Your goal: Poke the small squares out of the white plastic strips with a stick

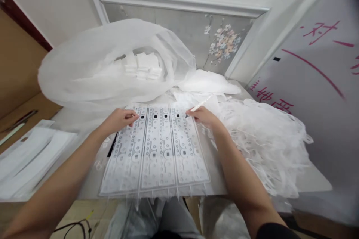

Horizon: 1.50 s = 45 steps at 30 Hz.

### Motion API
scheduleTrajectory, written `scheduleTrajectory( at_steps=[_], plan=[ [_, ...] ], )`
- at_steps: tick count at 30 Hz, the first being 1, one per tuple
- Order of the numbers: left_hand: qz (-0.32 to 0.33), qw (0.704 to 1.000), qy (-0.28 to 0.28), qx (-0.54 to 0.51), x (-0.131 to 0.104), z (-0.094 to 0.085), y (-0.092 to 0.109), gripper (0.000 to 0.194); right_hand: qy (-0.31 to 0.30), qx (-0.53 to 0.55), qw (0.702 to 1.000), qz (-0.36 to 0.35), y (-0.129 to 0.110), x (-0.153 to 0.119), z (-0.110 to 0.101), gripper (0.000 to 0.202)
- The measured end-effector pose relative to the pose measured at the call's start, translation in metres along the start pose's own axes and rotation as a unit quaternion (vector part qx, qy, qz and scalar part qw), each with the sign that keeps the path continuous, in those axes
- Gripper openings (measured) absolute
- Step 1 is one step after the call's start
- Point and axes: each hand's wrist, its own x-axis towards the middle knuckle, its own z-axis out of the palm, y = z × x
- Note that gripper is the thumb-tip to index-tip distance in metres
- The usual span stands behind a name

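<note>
A white sheet (159, 171) printed with grey circles and curves lies on the table before me, divided into long strips. Black squares (165, 116) run in a row across its upper part, with paler grey ones lower down. My left hand (123, 117) is closed in a pinch at the sheet's upper left, beside the leftmost black square; whatever its fingertips hold is too small to make out. Over the upper right of the sheet, my right hand (204, 115) grips a slim white pen-like tool (202, 104). Its dark tip points down at the printed pattern.
A large translucent bag (92, 63) with stacked white pieces (146, 65) stands behind the sheet. Tangled white strips (263, 142) heap at the right. White flat packets (33, 157) lie at the left. A framed flower picture (179, 18) and a whiteboard (314, 71) border the table (311, 179).
</note>
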Motion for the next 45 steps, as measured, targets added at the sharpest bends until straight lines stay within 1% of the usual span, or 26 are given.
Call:
scheduleTrajectory(
  at_steps=[2, 3, 4, 5, 6, 8, 10, 12, 14, 16, 17, 18, 20, 21, 23, 24, 25, 27, 29, 31, 35, 41, 45],
  plan=[
    [-0.023, 0.999, 0.031, 0.016, -0.006, 0.001, -0.017, 0.041, -0.067, -0.010, 0.997, 0.031, 0.002, -0.001, -0.006, 0.033],
    [-0.026, 0.998, 0.043, 0.027, -0.007, 0.001, -0.023, 0.040, -0.080, -0.026, 0.996, 0.035, 0.003, -0.001, -0.008, 0.034],
    [-0.027, 0.997, 0.053, 0.041, -0.007, 0.000, -0.027, 0.039, -0.075, -0.047, 0.996, 0.031, 0.004, 0.000, -0.008, 0.033],
    [-0.028, 0.996, 0.064, 0.061, -0.006, -0.001, -0.030, 0.039, -0.054, -0.072, 0.996, 0.020, 0.004, 0.001, -0.008, 0.033],
    [-0.031, 0.993, 0.079, 0.081, -0.005, -0.003, -0.032, 0.041, -0.021, -0.099, 0.995, 0.002, 0.004, 0.002, -0.007, 0.033],
    [-0.036, 0.988, 0.101, 0.108, -0.004, -0.005, -0.031, 0.049, 0.063, -0.150, 0.986, -0.040, 0.004, 0.004, -0.003, 0.032],
    [-0.023, 0.991, 0.095, 0.093, -0.004, -0.006, -0.027, 0.051, 0.151, -0.196, 0.967, -0.067, 0.004, 0.007, -0.001, 0.032],
    [0.023, 0.997, 0.059, 0.053, -0.005, -0.003, -0.023, 0.048, 0.218, -0.224, 0.947, -0.073, 0.005, 0.007, -0.001, 0.034],
    [0.089, 0.995, 0.010, 0.033, -0.007, 0.001, -0.021, 0.056, 0.272, -0.223, 0.932, -0.088, 0.005, 0.005, -0.004, 0.036],
    [0.133, 0.990, -0.033, 0.035, -0.008, 0.007, -0.023, 0.064, 0.306, -0.193, 0.925, -0.116, -0.001, 0.000, -0.004, 0.037],
    [0.139, 0.988, -0.048, 0.038, -0.008, 0.009, -0.025, 0.066, 0.305, -0.168, 0.929, -0.125, -0.007, -0.004, 0.000, 0.038],
    [0.138, 0.988, -0.057, 0.039, -0.008, 0.011, -0.027, 0.068, 0.288, -0.141, 0.939, -0.127, -0.014, -0.008, 0.006, 0.037],
    [0.137, 0.988, -0.067, 0.029, -0.007, 0.014, -0.032, 0.069, 0.216, -0.081, 0.966, -0.113, -0.033, -0.019, 0.032, 0.036],
    [0.140, 0.987, -0.070, 0.019, -0.006, 0.014, -0.034, 0.068, 0.173, -0.056, 0.978, -0.103, -0.043, -0.024, 0.050, 0.034],
    [0.148, 0.987, -0.070, -0.007, -0.005, 0.014, -0.036, 0.068, 0.092, -0.021, 0.993, -0.077, -0.059, -0.033, 0.093, 0.031],
    [0.150, 0.986, -0.066, -0.017, -0.005, 0.014, -0.036, 0.068, 0.043, -0.015, 0.997, -0.069, -0.065, -0.035, 0.115, 0.031],
    [0.152, 0.986, -0.062, -0.023, -0.004, 0.013, -0.036, 0.067, 0.010, -0.008, 0.998, -0.068, -0.069, -0.037, 0.136, 0.031],
    [0.157, 0.985, -0.061, -0.022, -0.004, 0.013, -0.035, 0.064, -0.020, 0.003, 0.997, -0.075, -0.070, -0.038, 0.169, 0.033],
    [0.163, 0.985, -0.064, -0.013, -0.004, 0.013, -0.034, 0.061, -0.025, 0.000, 0.996, -0.084, -0.066, -0.037, 0.188, 0.036],
    [0.163, 0.984, -0.066, -0.009, -0.005, 0.013, -0.035, 0.060, -0.031, -0.018, 0.995, -0.090, -0.059, -0.037, 0.193, 0.035],
    [0.161, 0.984, -0.069, -0.013, -0.005, 0.014, -0.036, 0.061, -0.043, -0.048, 0.993, -0.100, -0.054, -0.038, 0.190, 0.028],
    [0.163, 0.985, -0.060, -0.007, -0.005, 0.015, -0.035, 0.053, -0.046, -0.045, 0.994, -0.087, -0.056, -0.040, 0.192, 0.024],
    [0.167, 0.984, -0.060, 0.004, -0.007, 0.012, -0.031, 0.052, -0.041, -0.060, 0.994, -0.086, -0.059, -0.042, 0.193, 0.023]
  ],
)
